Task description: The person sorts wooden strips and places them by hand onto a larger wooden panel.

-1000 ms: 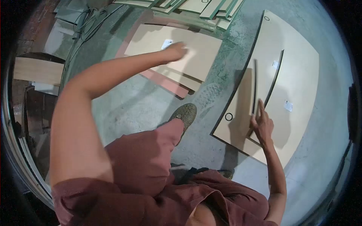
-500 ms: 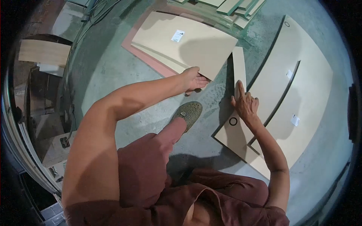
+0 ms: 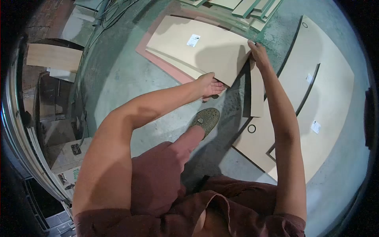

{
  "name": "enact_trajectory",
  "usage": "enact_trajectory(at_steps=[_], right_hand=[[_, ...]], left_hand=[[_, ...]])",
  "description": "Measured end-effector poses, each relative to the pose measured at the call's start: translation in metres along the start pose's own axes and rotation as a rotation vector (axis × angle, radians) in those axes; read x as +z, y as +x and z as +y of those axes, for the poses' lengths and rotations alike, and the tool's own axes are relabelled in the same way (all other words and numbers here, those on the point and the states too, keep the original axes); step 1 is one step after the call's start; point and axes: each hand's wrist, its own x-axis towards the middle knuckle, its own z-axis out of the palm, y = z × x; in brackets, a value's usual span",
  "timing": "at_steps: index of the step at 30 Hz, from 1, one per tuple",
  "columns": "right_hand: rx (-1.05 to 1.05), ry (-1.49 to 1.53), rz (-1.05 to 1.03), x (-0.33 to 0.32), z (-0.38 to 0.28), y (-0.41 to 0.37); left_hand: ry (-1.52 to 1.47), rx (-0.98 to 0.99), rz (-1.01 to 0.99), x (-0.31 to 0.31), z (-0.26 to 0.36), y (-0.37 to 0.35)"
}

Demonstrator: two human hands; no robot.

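A pale, curved-edged wooden panel (image 3: 213, 49) with a white label (image 3: 193, 40) lies at an angle over other boards on the floor. My left hand (image 3: 211, 86) is at its near edge, palm up, thumb over the top and fingers at the underside near the corner. At the far right corner, my right hand (image 3: 257, 53) grips the same panel, its fingertips partly hidden. A narrow wooden strip (image 3: 256, 94) runs down from below my right hand, its lower end over a larger curved panel (image 3: 316, 51) marked with a black ring (image 3: 252, 128).
A pink board (image 3: 158, 65) lies beneath the labelled panel. Stacked green-edged boards (image 3: 252, 10) are at the top. A smaller labelled panel (image 3: 319, 98) rests on the large one at right. My shoe (image 3: 207, 119) stands between; cables (image 3: 104, 23) run along the left.
My right hand has left the narrow strip and moved up to the labelled panel's far right corner. My left hand stays at the near edge. The whole view has shifted slightly.
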Motion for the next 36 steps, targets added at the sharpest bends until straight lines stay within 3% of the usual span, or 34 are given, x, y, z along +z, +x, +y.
enact_trajectory(at_steps=[4, 7, 9, 11, 14, 15, 16, 18, 19, 21, 23, 25, 26, 28, 29, 31, 35, 36], right_hand=[[0.041, 0.049, -0.049, -0.003, 0.013, 0.005], [0.098, -0.007, -0.032, 0.002, 0.013, -0.004], [0.189, 0.185, -0.207, -0.005, -0.005, -0.03], [0.218, 0.223, -0.218, -0.01, -0.033, -0.064], [0.208, 0.382, -0.313, -0.012, -0.06, -0.123], [0.218, 0.298, -0.502, -0.019, -0.044, -0.124], [0.301, 0.291, -0.374, -0.013, -0.044, -0.147], [0.376, 0.322, -0.454, -0.022, -0.041, -0.183], [0.348, 0.305, -0.49, -0.027, -0.034, -0.199], [0.342, 0.327, -0.483, -0.038, -0.03, -0.229], [0.347, 0.303, -0.457, -0.061, -0.04, -0.253], [0.369, 0.317, -0.424, -0.085, -0.023, -0.272], [0.337, 0.302, -0.406, -0.095, -0.017, -0.282], [0.275, 0.292, -0.376, -0.12, -0.024, -0.31], [0.274, 0.295, -0.345, -0.13, -0.027, -0.326], [0.345, 0.22, -0.306, -0.148, -0.03, -0.351], [0.437, 0.309, -0.08, -0.167, -0.016, -0.415], [0.438, 0.307, -0.057, -0.171, -0.012, -0.428]], left_hand=[[-0.052, -0.011, -0.027, -0.005, 0.004, -0.009], [-0.075, -0.026, 0.084, -0.024, 0.009, -0.024], [-0.122, 0.034, 0.12, -0.047, 0.018, -0.028], [-0.244, 0.177, -0.119, -0.106, 0.027, 0.007], [-0.356, 0.377, -0.043, -0.149, 0.055, 0.002], [-0.404, 0.414, 0.039, -0.152, 0.066, -0.009], [-0.391, 0.408, 0.024, -0.161, 0.075, -0.013], [-0.228, 0.412, -0.141, -0.174, 0.088, -0.011], [-0.21, 0.394, -0.158, -0.166, 0.084, -0.011], [-0.15, 0.411, -0.402, -0.148, 0.063, -0.012], [0.136, 0.531, -0.423, -0.148, 0.048, 0.008], [0.405, 0.612, -0.197, -0.123, 0.025, -0.002], [0.423, 0.591, -0.244, -0.099, 0.016, -0.017], [-0.076, 0.26, -0.16, -0.052, 0.003, -0.055], [-0.055, 0.25, -0.18, -0.04, -0.005, -0.06], [0.008, 0.253, -0.016, -0.019, -0.012, -0.066], [0.042, 0.24, -0.047, 0.026, -0.025, -0.053], [0.122, 0.278, -0.177, 0.033, -0.028, -0.035]])
